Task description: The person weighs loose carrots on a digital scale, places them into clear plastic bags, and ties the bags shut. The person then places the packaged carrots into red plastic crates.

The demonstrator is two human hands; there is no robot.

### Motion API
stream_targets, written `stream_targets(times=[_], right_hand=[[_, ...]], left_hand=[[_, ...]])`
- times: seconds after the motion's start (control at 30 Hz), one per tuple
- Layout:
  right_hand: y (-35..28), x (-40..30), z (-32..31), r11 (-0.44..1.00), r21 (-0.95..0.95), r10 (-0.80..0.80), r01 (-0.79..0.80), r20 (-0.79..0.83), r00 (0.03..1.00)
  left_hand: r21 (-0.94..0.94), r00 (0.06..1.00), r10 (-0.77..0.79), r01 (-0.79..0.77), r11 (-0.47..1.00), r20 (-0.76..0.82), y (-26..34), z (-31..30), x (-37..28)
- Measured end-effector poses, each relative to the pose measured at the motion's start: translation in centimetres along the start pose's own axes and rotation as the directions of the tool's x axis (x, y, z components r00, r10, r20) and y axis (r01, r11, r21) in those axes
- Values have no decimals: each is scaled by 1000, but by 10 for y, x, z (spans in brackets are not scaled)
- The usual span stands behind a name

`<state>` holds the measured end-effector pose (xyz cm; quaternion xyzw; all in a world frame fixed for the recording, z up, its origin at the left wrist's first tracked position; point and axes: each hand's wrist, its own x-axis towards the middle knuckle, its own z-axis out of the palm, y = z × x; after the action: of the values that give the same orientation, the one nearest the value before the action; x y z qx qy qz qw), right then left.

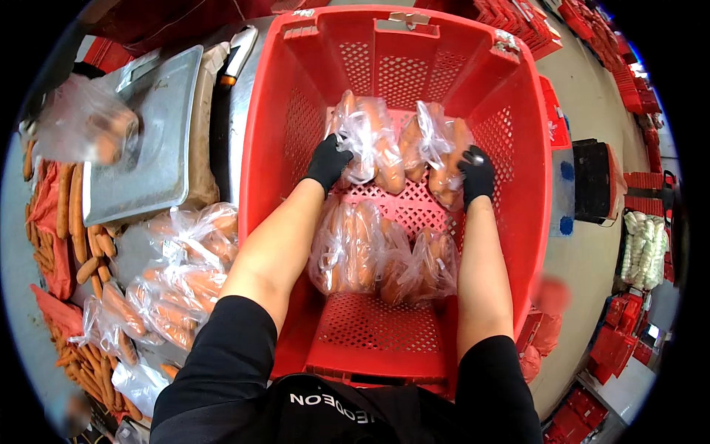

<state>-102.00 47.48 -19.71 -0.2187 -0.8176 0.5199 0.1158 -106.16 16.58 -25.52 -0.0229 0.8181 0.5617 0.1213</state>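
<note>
My left hand (330,161), in a black glove, grips the left side of a knotted clear plastic bag of carrots (390,166) inside a deep red plastic crate (260,139). Against the right side of another bag of carrots (444,180) my gloved right hand (478,173) is closed, its fingertips partly hidden. These two bags sit side by side toward the crate's far end. Nearer my body, a bag of carrots (349,244) lies at the left of the crate floor, with more bagged carrots (430,263) to its right.
Left of the crate, a weighing scale with a metal platform (150,139) stands on a metal table. Tied carrot bags (183,277) and loose carrots (94,372) lie around it. A blurred plastic bag with carrots (89,122) is over the platform. Stacked red crates (516,25) stand beyond.
</note>
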Motion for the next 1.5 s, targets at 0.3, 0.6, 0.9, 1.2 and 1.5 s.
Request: stream_targets(times=[0.3,0.6,0.9,1.2,1.5], right_hand=[[12,11,-4,911,-381,138,-159,-81,987],[-70,-90,92,193,-457,-612,868,636,471],[14,-111,35,397,-476,173,785,879,445],[-59,-15,96,-135,-486,725,864,546,421],[-303,-338,228,765,466,-528,445,849,17]], left_hand=[[132,936,-86,138,982,-341,27,-17,-34],[-44,999,28,-29,999,-25,54,-34,-157],[-253,978,-120,74,965,-168,109,-142,-398],[-321,857,-235,87,943,-458,54,-157,-501],[300,598,-112,545,783,-794,42,-300,-415]])
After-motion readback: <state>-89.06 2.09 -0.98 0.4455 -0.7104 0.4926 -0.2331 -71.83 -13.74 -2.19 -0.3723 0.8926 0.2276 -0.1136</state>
